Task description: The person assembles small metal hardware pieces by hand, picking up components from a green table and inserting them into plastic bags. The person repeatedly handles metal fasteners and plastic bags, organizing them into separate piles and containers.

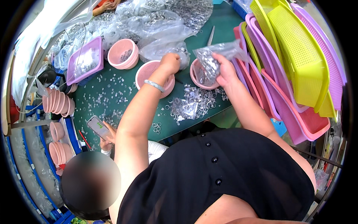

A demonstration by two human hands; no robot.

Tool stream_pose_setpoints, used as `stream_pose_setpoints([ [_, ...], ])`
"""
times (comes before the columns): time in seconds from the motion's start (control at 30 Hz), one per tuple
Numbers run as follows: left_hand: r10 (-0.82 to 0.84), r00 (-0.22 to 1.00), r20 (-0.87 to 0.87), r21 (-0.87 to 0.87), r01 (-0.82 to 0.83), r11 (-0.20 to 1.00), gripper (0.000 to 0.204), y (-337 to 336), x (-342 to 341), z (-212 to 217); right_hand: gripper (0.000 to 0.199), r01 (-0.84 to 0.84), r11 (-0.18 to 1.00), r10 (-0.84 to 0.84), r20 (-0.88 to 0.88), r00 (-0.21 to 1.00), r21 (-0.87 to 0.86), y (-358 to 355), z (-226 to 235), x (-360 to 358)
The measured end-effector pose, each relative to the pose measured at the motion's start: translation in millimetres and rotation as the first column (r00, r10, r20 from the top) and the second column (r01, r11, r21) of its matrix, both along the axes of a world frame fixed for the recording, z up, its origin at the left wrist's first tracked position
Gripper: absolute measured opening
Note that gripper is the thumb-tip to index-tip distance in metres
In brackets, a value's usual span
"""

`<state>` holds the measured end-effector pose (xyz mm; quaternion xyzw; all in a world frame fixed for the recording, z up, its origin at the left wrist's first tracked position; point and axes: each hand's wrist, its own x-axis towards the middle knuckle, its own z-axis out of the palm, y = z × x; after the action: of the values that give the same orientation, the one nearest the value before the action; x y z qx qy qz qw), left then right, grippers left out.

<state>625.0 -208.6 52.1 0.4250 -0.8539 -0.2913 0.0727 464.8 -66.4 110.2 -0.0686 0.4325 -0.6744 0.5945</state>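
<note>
My right hand (226,71) grips a clear plastic bag (209,61) filled with small silvery metal parts. The bag hangs over a pink basket (193,71), its lower end inside the rim. My left hand (170,64) is a closed fist above the right edge of a second, stacked pink basket (146,73). Against its knuckles lies another clear bag (183,56) with metal pieces; the fingertips are turned away, so what they hold is hidden. Just nearer on the table, a small bag of parts (184,108) rests among loose metal rings (207,99).
Large clear bags of rings (160,18) cover the table's far side. Yellow and purple plastic baskets (298,56) lean stacked at right. A purple tray (86,61) and pink baskets (123,54) stand left. Beside my left arm, a person's hand (108,133) holds a phone (98,128).
</note>
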Motion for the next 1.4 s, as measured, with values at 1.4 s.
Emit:
stream_pose_setpoints([
  [1.4, 0.148, 0.909, 0.389, 0.025, -0.171, 0.985, 0.031, -49, -16, -8, 0.020, 0.050, 0.922, 0.210, -0.604, 0.769, 0.385, -154, -57, 27],
])
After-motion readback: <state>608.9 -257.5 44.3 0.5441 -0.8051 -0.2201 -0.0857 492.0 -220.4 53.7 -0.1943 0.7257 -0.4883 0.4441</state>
